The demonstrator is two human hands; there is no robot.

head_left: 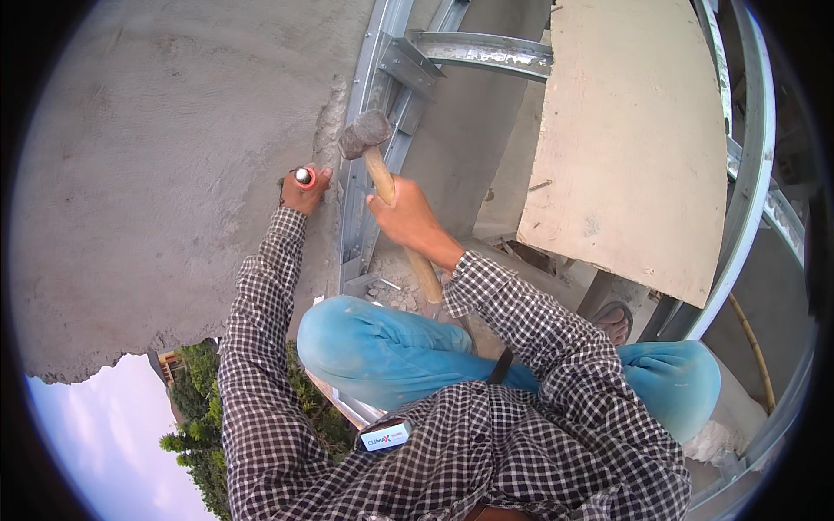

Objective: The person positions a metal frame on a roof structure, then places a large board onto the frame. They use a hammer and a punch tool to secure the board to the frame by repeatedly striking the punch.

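My right hand [408, 215] is closed round the wooden handle of a hammer [365, 135]. Its dark, blocky head is raised beside the metal framing, and the handle's lower end shows below my wrist. Against the grey concrete wall [174, 174], my left hand [301, 193] grips a chisel [304, 176]. I see the chisel nearly end-on: a bright round metal top inside a red-orange collar. Its tip is hidden by the hand. Close to the left hand, the wall's edge [332, 113] is rough and chipped. The hammer head is apart from the chisel, up and to its right.
Galvanised metal channels [354, 200] run along the wall edge, with a crosspiece [486, 54] at the top. A large pale board [630, 148] stands at right, a nail sticking from its edge. Rubble [395, 293] lies by my knee. Curved metal framing [760, 165] bounds the far right.
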